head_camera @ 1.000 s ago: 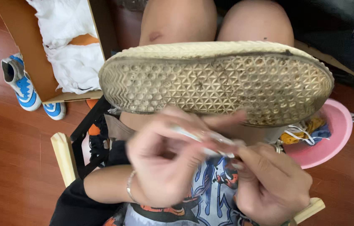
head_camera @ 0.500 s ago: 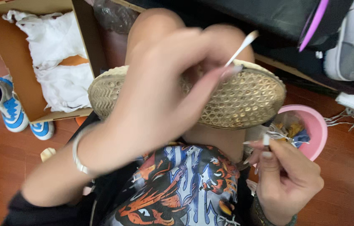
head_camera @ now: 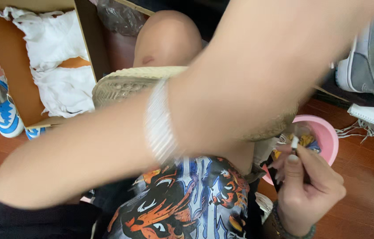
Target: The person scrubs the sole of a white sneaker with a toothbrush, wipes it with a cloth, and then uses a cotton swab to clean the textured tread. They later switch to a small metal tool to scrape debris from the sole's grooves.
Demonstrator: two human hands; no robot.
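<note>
On the reddish wooden floor (head_camera: 372, 177) beside our pink bowl (head_camera: 328, 137), our right hand (head_camera: 306, 186) pinches a cotton swab (head_camera: 294, 142); left hand's fingers unseen, cardboard box (head_camera: 14, 84) nearby.

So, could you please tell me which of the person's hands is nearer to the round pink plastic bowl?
Right. The right hand holds a small white stick just beside the round pink plastic bowl; the left arm sweeps up across the view, its hand out of frame at upper right.
</note>
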